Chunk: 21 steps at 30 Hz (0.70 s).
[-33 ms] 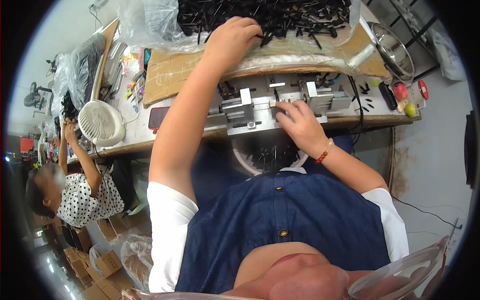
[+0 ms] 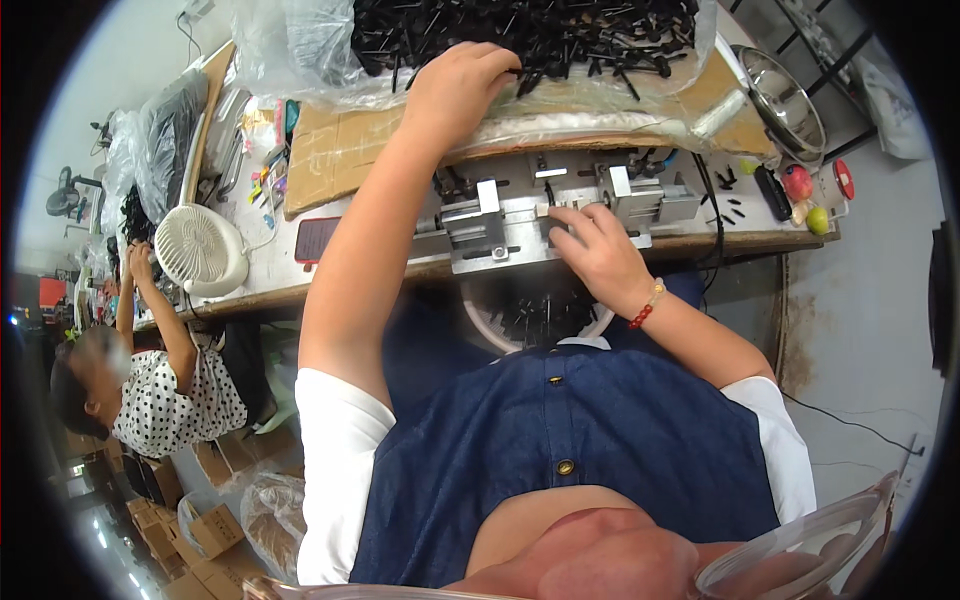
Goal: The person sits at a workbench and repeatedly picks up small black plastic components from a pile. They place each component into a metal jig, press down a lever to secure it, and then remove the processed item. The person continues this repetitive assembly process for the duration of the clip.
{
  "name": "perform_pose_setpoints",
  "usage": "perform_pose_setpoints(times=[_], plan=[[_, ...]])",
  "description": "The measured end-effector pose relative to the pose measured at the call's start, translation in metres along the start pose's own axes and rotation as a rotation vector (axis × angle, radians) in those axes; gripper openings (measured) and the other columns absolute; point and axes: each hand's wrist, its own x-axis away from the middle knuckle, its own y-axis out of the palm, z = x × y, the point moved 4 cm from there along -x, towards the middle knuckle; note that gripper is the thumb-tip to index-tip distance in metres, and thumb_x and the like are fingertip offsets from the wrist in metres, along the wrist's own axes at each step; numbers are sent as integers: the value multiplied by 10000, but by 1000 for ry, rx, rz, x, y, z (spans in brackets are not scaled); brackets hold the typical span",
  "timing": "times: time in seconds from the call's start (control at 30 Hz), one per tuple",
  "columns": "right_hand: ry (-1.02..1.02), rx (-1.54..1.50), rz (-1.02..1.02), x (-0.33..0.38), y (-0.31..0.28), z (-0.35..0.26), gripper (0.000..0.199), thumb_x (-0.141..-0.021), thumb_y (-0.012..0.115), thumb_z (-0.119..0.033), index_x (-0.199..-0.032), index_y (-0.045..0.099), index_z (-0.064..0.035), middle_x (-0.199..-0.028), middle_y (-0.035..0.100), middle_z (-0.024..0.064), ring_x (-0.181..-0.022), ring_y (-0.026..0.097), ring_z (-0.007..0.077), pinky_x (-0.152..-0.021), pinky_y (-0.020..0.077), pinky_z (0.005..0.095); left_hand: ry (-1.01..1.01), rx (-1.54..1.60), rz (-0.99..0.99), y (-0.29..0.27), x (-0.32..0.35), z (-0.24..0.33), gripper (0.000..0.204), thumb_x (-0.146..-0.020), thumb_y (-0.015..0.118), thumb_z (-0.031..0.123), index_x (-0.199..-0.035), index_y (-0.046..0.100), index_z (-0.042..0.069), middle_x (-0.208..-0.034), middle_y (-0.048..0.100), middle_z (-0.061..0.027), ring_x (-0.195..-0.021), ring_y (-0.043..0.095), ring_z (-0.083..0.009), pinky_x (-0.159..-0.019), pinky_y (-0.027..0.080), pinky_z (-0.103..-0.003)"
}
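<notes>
Two bare hands at work, both the wearer's own. Left hand [image 2: 462, 85] reaches far out to 12 o'clock, fingers curled down into the heap of black pin-like parts [image 2: 560, 35]; fingertips buried in the heap, so cannot tell whether it has hold of a piece. Right hand [image 2: 598, 245] sits at about 1 o'clock from picture centre, fingers bent and pinched together on the metal fixture [image 2: 520, 222]; whatever it pinches is hidden under the fingers, can't tell. Red bead bracelet [image 2: 646, 305] on that wrist.

Fixture's long axis runs 9 to 3 o'clock along the bench edge, slightly tilted up toward 3; upright blocks stand on its plate, left and right of the right hand. Black parts lie jumbled, stems pointing every way, no common axis. Heap sits on a clear plastic sheet [image 2: 290, 50] over brown cardboard [image 2: 335, 150], its top cut off by the frame edge.

Below the fixture, a white-rimmed bowl [image 2: 540, 320] with more black parts, half hidden by the bench edge and the blue shirt. White desk fan [image 2: 200, 250] at 9 o'clock. Steel bowl [image 2: 785, 95] at 2 o'clock. Another person in a dotted top [image 2: 165, 400] at 8 o'clock, well apart, hands raised at the bench.
</notes>
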Motion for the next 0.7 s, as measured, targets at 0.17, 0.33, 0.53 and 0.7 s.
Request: perform_pose_setpoints(times=[0.17,0.33,0.53,0.7], plan=[[-17,-56,-9,-6,-14,-1,259,-868,703,-156,-1093,645,-42,-1285,627,107,-1123,573,324,-979,505,434,-277,320,257,-19,7,6,157,-974,683,112,-1131,684,128,-998,748,-98,-848,746,-253,-733,588,-329],[-35,-74,231,-58,-50,57,220,-910,709,-175,-1076,667,-37,-1161,662,135,-1099,582,328,-949,481,441,-594,945,297,-41,50,39,211,-970,692,23,-1181,694,15,-1093,727,-68,-950,713,-126,-815,603,-276],[124,426,161,-142,-52,165,138,-919,697,-161,-1009,716,-58,-1052,653,86,-1046,599,290,-903,481,428,-538,978,-56,-8,128,105,387,-875,740,-41,-1255,726,36,-1136,738,-70,-1075,683,-198,-959,529,-318],[96,641,-34,-152,-35,179,131,-908,692,-177,-992,705,-78,-996,686,71,-1016,616,282,-883,456,417,-491,689,-42,15,149,133,291,-865,806,93,-1150,746,82,-918,747,-102,-818,724,-221,-735,584,-321]])
